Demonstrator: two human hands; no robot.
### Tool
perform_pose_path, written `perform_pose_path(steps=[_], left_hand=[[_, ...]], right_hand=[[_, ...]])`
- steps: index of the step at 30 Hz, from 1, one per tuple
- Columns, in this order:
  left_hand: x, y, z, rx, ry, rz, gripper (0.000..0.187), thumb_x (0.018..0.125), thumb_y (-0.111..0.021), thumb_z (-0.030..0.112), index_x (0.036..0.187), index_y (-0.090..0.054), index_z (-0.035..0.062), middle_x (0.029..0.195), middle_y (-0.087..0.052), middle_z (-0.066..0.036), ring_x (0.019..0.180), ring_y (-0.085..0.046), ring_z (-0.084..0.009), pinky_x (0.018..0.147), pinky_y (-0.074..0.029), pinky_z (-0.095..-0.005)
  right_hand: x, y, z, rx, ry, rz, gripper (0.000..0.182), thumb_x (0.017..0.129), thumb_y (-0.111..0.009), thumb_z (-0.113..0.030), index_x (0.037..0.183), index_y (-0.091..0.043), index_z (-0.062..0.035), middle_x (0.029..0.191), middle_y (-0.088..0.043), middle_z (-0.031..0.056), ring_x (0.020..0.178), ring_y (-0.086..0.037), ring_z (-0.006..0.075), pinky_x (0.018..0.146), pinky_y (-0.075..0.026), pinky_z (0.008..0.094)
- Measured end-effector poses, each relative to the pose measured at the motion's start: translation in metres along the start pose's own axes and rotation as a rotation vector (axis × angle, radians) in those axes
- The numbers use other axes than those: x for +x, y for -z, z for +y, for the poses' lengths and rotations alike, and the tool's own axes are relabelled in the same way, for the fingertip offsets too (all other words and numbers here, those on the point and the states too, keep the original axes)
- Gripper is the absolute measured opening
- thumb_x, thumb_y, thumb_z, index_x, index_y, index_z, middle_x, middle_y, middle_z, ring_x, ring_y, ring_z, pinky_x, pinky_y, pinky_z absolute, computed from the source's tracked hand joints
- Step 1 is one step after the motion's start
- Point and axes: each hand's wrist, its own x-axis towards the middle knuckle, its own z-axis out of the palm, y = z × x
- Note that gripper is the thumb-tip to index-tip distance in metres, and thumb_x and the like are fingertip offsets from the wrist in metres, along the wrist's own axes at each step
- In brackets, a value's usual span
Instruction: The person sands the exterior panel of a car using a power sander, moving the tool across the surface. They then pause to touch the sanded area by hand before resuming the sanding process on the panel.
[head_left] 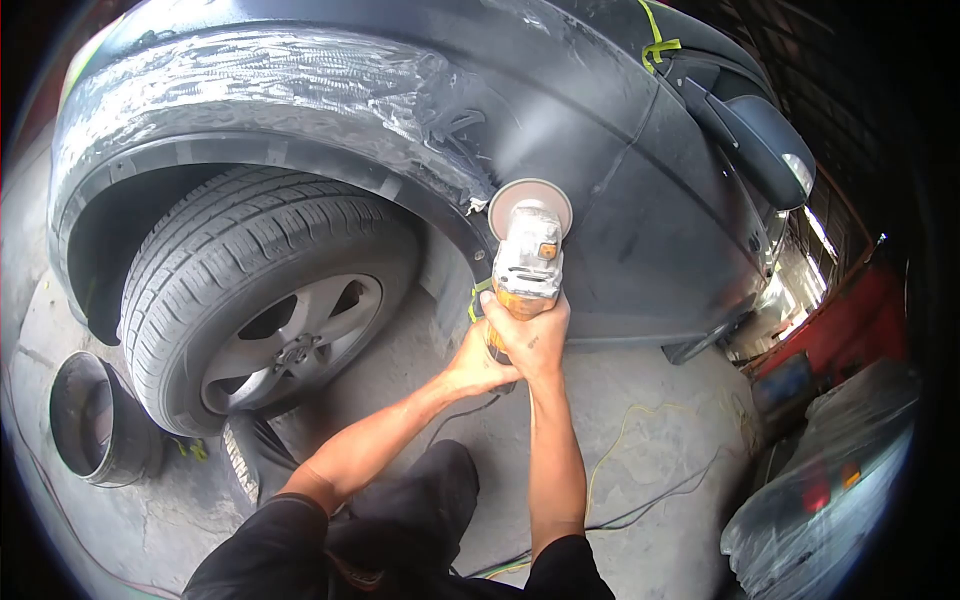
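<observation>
Both my hands are wrapped round an angle grinder (530,260) with a dusty grey head and a yellow body. My left hand (478,358) grips the lower part of the body, and my right hand (535,335) closes round it just above and to the right. A round sanding disc (548,195) on the grinder lies at the dark car panel (620,220), right of the wheel arch; whether it touches cannot be told. Left of the disc, the fender (300,75) is scraped to pale, streaked patches above the tyre (240,240).
A black bucket (105,420) stands on the concrete floor left of the wheel (295,345). Cables (650,510) run over the floor at lower right. The side mirror (765,150) sticks out at upper right. A plastic-wrapped object (820,490) and a red surface (850,330) are at right.
</observation>
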Motion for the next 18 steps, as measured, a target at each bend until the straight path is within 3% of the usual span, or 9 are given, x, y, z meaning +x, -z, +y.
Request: perform_pose_path(steps=[7,10,18], left_hand=[[0.0,0.01,-0.016,0.068,0.035,0.074,0.064,0.072,-0.083,0.013,0.128,-0.055,-0.0013,0.122,-0.065,-0.012,0.115,-0.061,-0.0187,0.099,-0.047,-0.0353],[-0.006,-0.001,-0.027,0.135,0.017,0.213,0.064,0.074,-0.082,0.014,0.129,-0.054,-0.0013,0.124,-0.064,-0.014,0.118,-0.059,-0.0201,0.102,-0.045,-0.0363],[-0.004,-0.012,-0.01,0.145,-0.002,0.283,0.054,0.079,-0.078,0.012,0.126,-0.055,-0.0009,0.12,-0.066,-0.013,0.111,-0.062,-0.0185,0.095,-0.049,-0.0346]], right_hand=[[0.007,-0.011,0.01,-0.018,0.057,0.003,0.054,0.069,-0.086,-0.014,0.111,-0.058,0.0053,0.097,-0.071,0.0161,0.088,-0.071,0.0253,0.079,-0.055,0.0371],[0.006,-0.011,0.019,0.0,0.013,0.024,0.053,0.068,-0.086,-0.014,0.109,-0.057,0.0049,0.096,-0.071,0.0175,0.087,-0.072,0.0266,0.078,-0.056,0.0381],[0.005,-0.015,0.0,-0.053,0.088,0.015,0.052,0.068,-0.086,-0.015,0.106,-0.057,0.0044,0.094,-0.071,0.018,0.086,-0.072,0.0272,0.076,-0.056,0.0378]])
